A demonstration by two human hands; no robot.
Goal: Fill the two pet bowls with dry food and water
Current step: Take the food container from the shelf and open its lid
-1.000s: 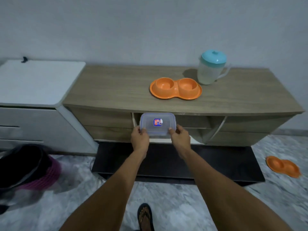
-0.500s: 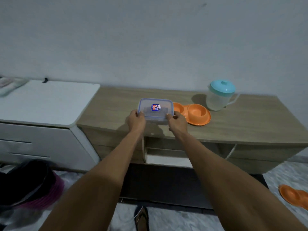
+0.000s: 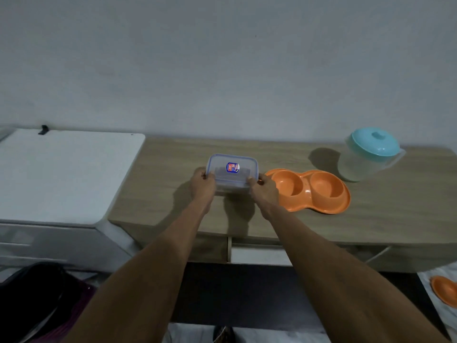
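A clear lidded plastic container [image 3: 232,173] with a blue sticker and dark contents is over the wooden cabinet top [image 3: 158,194], near its middle; whether it touches the wood I cannot tell. My left hand [image 3: 202,185] grips its left side and my right hand [image 3: 265,188] grips its right side. Just right of it lies an orange double pet bowl [image 3: 312,190], both cups empty. Behind the bowl at the far right stands a translucent water jug [image 3: 366,158] with a teal lid.
A white cabinet [image 3: 61,174] adjoins the wooden one on the left. A drawer [image 3: 259,254] below the top stands slightly open. A second orange bowl [image 3: 445,290] lies on the floor at right. A dark bag [image 3: 32,300] sits on the floor at left.
Both hands lifted the container from in front of the open drawer up over the cabinet top, beside the orange bowl. The camera view rose with it.
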